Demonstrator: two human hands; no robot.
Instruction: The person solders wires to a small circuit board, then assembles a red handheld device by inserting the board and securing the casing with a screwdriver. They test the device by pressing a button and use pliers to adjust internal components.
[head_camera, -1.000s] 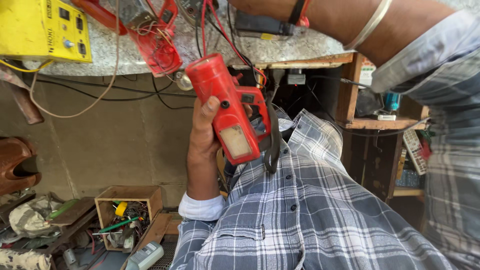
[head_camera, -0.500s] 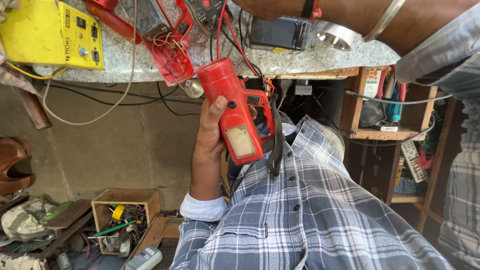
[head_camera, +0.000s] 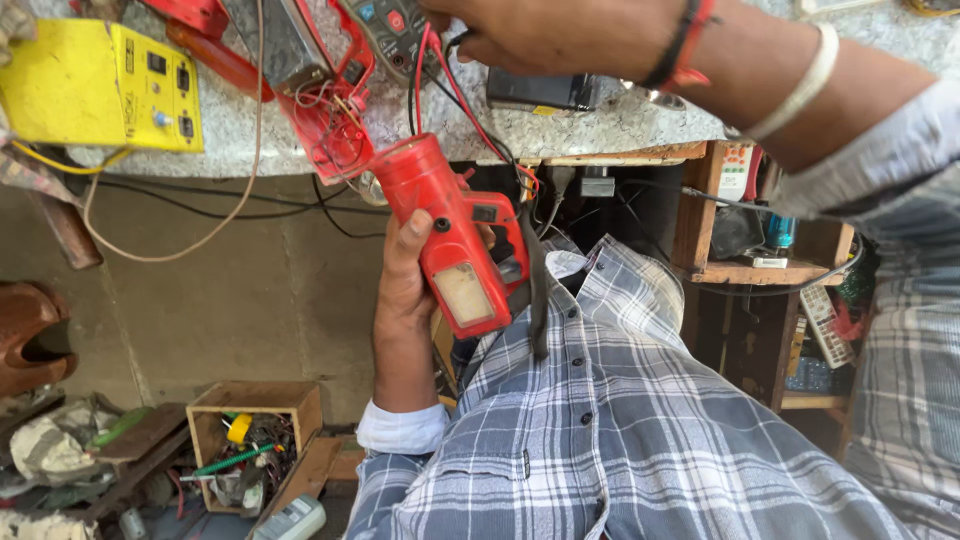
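One boxy yellow tester (head_camera: 105, 85) sits at the left of my speckled stone desk (head_camera: 600, 125). Below it, a wooden crate (head_camera: 250, 440) of tools stands on the floor. My left hand (head_camera: 410, 280) wraps shut around one smooth red plastic clamp meter (head_camera: 450, 235) below the desk edge. My right hand (head_camera: 550, 35) pinches red and black leads (head_camera: 440, 70) above the desk.

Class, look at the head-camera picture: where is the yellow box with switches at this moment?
The yellow box lies at the picture's upper left on the grey stone benchtop, left of the opened red casing, apart from both hands.
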